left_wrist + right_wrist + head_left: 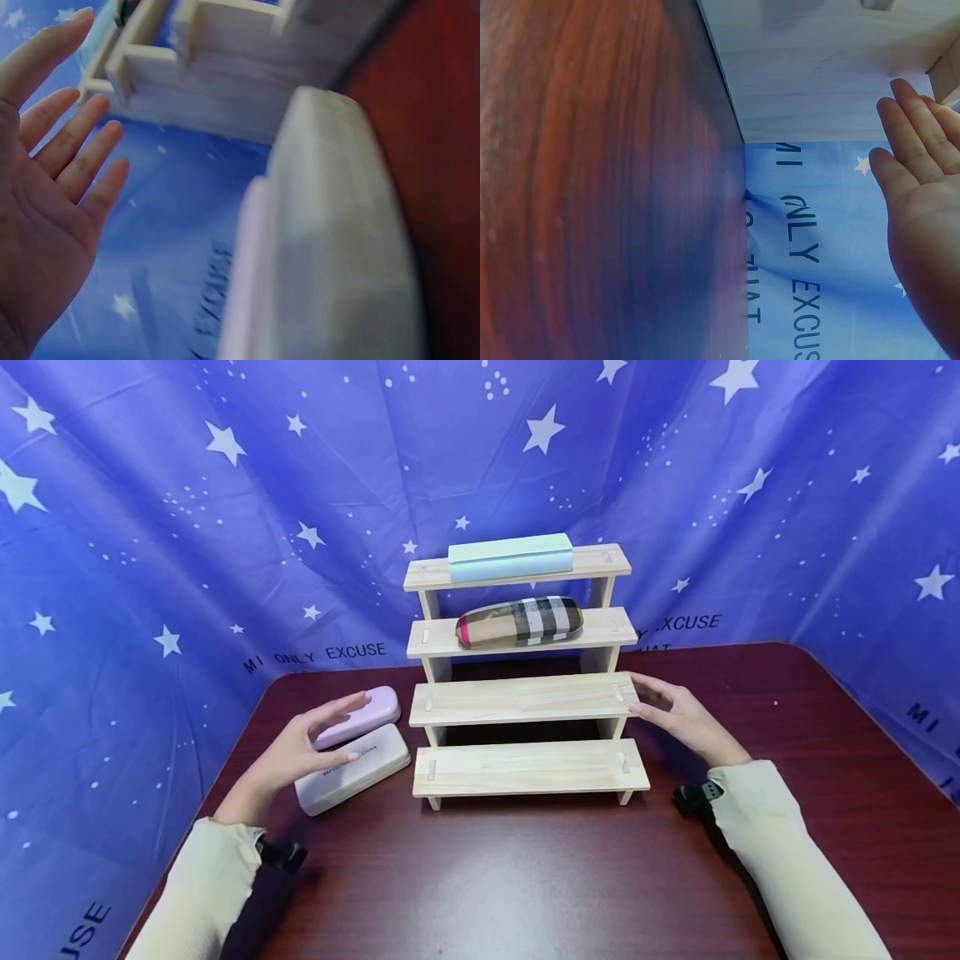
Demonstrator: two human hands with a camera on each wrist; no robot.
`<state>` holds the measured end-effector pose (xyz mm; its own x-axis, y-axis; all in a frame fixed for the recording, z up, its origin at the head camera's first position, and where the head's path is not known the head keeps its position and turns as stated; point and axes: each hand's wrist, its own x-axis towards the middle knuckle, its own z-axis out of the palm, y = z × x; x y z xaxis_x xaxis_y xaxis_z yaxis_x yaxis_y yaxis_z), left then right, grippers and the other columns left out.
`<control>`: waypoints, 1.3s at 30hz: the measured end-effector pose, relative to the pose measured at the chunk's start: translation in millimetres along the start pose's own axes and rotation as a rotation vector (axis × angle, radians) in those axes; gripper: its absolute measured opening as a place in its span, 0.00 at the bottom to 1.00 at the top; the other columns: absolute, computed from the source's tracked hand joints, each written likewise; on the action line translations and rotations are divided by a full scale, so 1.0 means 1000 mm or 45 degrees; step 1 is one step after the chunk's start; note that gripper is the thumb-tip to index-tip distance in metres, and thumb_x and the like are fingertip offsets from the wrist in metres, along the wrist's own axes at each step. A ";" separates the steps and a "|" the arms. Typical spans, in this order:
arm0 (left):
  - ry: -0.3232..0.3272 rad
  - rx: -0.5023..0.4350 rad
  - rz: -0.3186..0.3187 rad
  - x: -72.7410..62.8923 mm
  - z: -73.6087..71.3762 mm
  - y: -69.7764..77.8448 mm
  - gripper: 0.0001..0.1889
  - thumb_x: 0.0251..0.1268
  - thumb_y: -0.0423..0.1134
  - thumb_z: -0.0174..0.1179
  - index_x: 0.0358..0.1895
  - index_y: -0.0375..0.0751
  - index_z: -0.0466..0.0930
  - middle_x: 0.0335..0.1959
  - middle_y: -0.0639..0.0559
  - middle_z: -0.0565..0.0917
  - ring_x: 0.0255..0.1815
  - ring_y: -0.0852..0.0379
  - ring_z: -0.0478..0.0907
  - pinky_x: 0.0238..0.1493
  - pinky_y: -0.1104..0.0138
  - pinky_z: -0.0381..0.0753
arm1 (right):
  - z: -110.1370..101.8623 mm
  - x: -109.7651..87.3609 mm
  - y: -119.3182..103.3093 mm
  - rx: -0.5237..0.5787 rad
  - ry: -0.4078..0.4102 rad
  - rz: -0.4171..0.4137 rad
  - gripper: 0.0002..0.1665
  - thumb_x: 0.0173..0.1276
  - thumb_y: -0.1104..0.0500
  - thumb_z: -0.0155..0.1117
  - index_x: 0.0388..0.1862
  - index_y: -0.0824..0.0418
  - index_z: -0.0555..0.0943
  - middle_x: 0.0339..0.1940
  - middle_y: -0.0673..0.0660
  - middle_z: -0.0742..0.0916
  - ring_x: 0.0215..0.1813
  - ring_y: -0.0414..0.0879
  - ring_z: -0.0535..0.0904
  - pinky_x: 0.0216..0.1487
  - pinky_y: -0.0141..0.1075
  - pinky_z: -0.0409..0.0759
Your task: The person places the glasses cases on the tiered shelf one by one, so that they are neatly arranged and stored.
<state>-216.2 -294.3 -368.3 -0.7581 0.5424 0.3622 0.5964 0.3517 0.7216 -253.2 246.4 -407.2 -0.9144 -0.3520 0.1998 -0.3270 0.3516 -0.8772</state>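
Note:
My left hand, fingers spread and relaxed, hovers over two eyeglass cases at the table's left. Of these, the lilac case lies behind the off-white case, which has printing on its lid. My right hand is at the right end of a four-tier wooden stand, its fingertips at the edge of the second step from the bottom. Its fingers look fairly straight in the right wrist view. A pale blue box-shaped case sits on the top step, with a plaid case one step below.
The stand rests on a dark red wooden table. A blue curtain with white stars hangs behind and along both sides. Each wrist carries a small black device, like the one at the right cuff.

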 end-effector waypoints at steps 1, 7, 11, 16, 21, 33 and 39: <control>0.002 -0.020 -0.016 -0.006 0.001 -0.003 0.41 0.47 0.22 0.67 0.69 0.35 0.62 0.63 0.31 0.69 0.64 0.65 0.67 0.61 0.75 0.64 | 0.000 0.000 0.000 0.001 0.000 -0.006 0.34 0.69 0.61 0.57 0.70 0.70 0.60 0.64 0.72 0.71 0.54 0.26 0.70 0.51 0.18 0.68; 0.044 -0.120 -0.103 -0.039 0.005 -0.028 0.40 0.49 0.21 0.66 0.69 0.30 0.60 0.63 0.29 0.68 0.63 0.65 0.69 0.61 0.77 0.64 | 0.000 0.001 0.001 0.008 -0.004 -0.012 0.33 0.70 0.61 0.57 0.70 0.70 0.60 0.64 0.72 0.71 0.54 0.26 0.70 0.51 0.19 0.68; 0.077 -0.162 -0.135 -0.054 0.005 -0.043 0.39 0.50 0.19 0.64 0.69 0.27 0.58 0.64 0.29 0.67 0.65 0.63 0.66 0.62 0.77 0.63 | 0.000 0.000 0.001 0.012 -0.004 -0.013 0.33 0.69 0.61 0.57 0.70 0.70 0.60 0.64 0.72 0.71 0.54 0.26 0.70 0.51 0.19 0.68; 0.129 -0.204 -0.183 -0.066 0.003 -0.055 0.38 0.51 0.19 0.62 0.68 0.25 0.56 0.64 0.33 0.70 0.64 0.65 0.67 0.60 0.77 0.64 | 0.000 0.000 0.002 0.003 -0.001 -0.019 0.33 0.69 0.61 0.57 0.70 0.70 0.61 0.64 0.71 0.71 0.54 0.27 0.70 0.51 0.19 0.69; 0.198 -0.203 -0.252 -0.076 0.003 -0.062 0.38 0.51 0.19 0.62 0.68 0.26 0.58 0.62 0.32 0.71 0.61 0.65 0.69 0.56 0.78 0.66 | 0.000 0.000 0.002 0.008 -0.002 -0.031 0.33 0.69 0.62 0.56 0.70 0.70 0.60 0.63 0.72 0.72 0.54 0.27 0.70 0.51 0.19 0.68; 0.050 -0.151 -0.380 -0.084 0.002 -0.068 0.44 0.48 0.25 0.67 0.71 0.32 0.56 0.67 0.31 0.63 0.59 0.71 0.64 0.55 0.82 0.59 | -0.001 0.000 0.003 0.018 0.007 -0.038 0.33 0.69 0.62 0.57 0.69 0.72 0.61 0.63 0.73 0.71 0.54 0.27 0.71 0.51 0.19 0.69; -0.016 -0.045 -0.439 -0.084 0.003 -0.066 0.50 0.43 0.32 0.73 0.73 0.39 0.53 0.69 0.34 0.61 0.56 0.74 0.63 0.53 0.84 0.57 | -0.001 0.000 0.002 0.009 0.005 -0.022 0.33 0.69 0.62 0.57 0.70 0.71 0.61 0.63 0.72 0.71 0.54 0.27 0.70 0.51 0.19 0.68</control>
<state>-191.2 -360.7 -448.1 -0.9098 0.4059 0.0864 0.2962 0.4893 0.8203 -254.0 247.7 -409.0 -0.9094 -0.3549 0.2168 -0.3414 0.3393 -0.8766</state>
